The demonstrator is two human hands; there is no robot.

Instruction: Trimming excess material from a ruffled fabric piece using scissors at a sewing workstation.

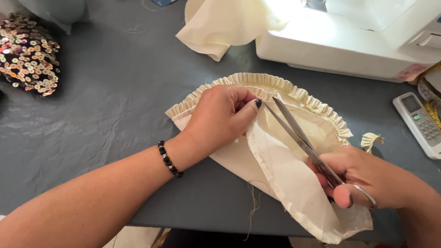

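Note:
A cream cloth piece (pixel 280 170) with a ruffled, pleated edge (pixel 275 83) lies on the dark grey table (pixel 115 105). My left hand (pixel 220 117) pinches the cloth near its upper middle and holds a fold up. My right hand (pixel 367 177) grips silver scissors (pixel 298 133) by the handles. The blades are slightly apart and their tips reach the fold right beside my left thumb. A black bead bracelet (pixel 169 159) sits on my left wrist.
A white sewing machine (pixel 349 36) stands at the back right with more cream fabric (pixel 225 23) bunched beside it. A sequinned item (pixel 27 53) lies at the far left. A white remote control (pixel 420 124) rests at the right edge, near a small ruffle scrap (pixel 370 140).

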